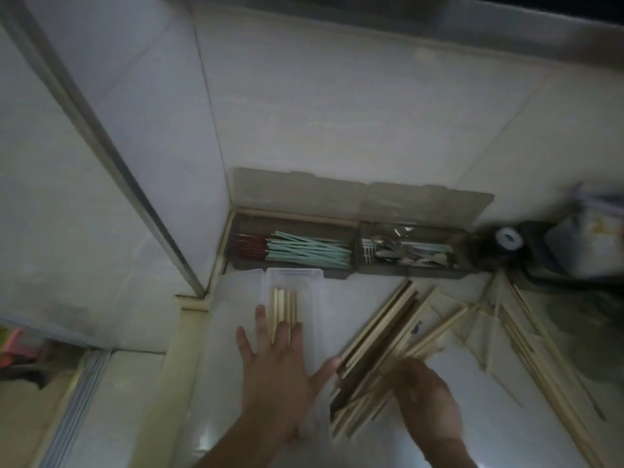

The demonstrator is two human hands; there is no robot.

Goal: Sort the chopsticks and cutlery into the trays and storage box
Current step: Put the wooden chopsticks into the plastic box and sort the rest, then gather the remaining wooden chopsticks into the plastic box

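The left hand [275, 363] lies flat with fingers spread straight, fingertips resting on a few pale wooden chopsticks [284, 307] that lie side by side in the clear storage box [317, 298]. The box's far rim sits at twelve o'clock from the hand, just beside the near edge of the dark trays; its open lid [236, 288] lies flat at eleven o'clock. At three o'clock the right hand [422, 393], blurred, curls its fingers round a thick bundle of chopsticks [378, 342] that slants up toward one o'clock; the left thumb touches or nearly touches that bundle.

Farther out at twelve o'clock, the left tray [243, 238] holds green chopsticks [310, 255] with dark red ends, and the right tray [466, 261] holds metal cutlery [405, 255]; both smoky lids stand open against the wall. Loose chopsticks [526, 332] scatter at two to four o'clock on the counter [489, 417]. A dark item with a white cap [509, 239] and a box [587, 244] crowd the corner at two o'clock.

The pale wall [337, 113] closes the far side, a metal frame [101, 140] running at ten o'clock. The scene is dim.
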